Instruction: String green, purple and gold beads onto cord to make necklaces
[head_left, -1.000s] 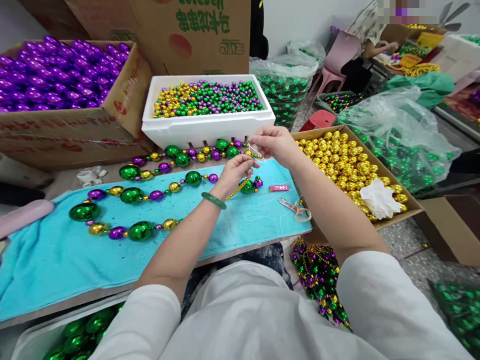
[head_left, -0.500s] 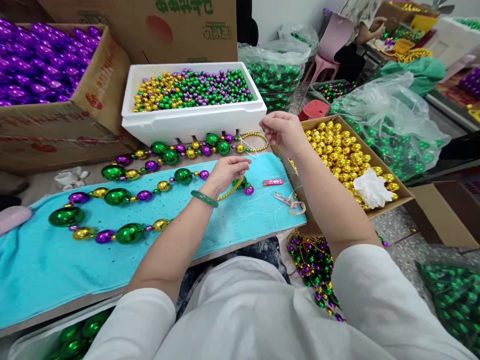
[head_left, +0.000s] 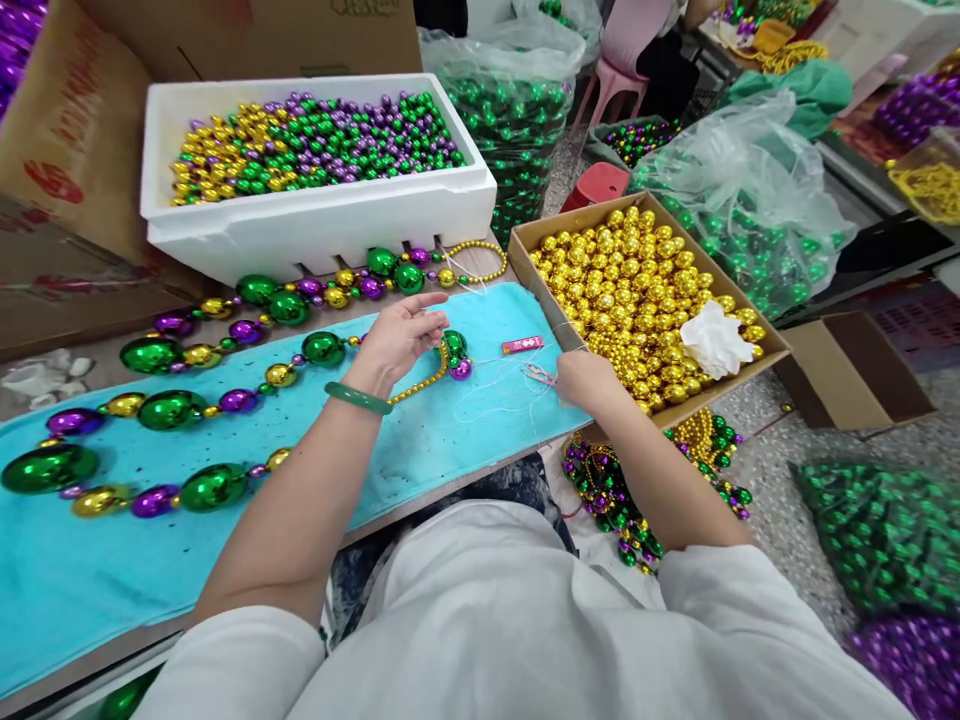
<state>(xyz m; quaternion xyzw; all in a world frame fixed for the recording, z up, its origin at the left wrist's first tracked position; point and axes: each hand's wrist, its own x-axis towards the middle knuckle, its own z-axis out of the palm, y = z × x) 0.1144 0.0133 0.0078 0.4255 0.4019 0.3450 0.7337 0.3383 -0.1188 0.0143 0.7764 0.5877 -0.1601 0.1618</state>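
My left hand (head_left: 401,345), a green bangle (head_left: 358,398) at its wrist, is over the blue towel (head_left: 427,450). Its lower fingers curl at the gold-beaded end (head_left: 420,388) of a bead necklace (head_left: 171,410); thumb and forefinger point forward. This necklace of green, purple and gold beads loops left across the towel. My right hand (head_left: 589,380) is closed around the handles of small scissors (head_left: 538,374), most of which it hides. Thin clear thread (head_left: 480,400) lies loosely between the hands. A small pink packet (head_left: 522,345) rests just behind the scissors.
Another bead necklace (head_left: 289,307) lies along a white foam box (head_left: 322,225) of small beads. To the right, a carton (head_left: 651,200) holds gold beads and crumpled white tissue (head_left: 716,340). Bead strands (head_left: 611,500) hang below the table's right end. Bagged green beads (head_left: 877,530) sit on the floor.
My right hand has come down from beside the foam box and closed on the scissors. My left hand stays at the necklace's gold end. The view has swung right.
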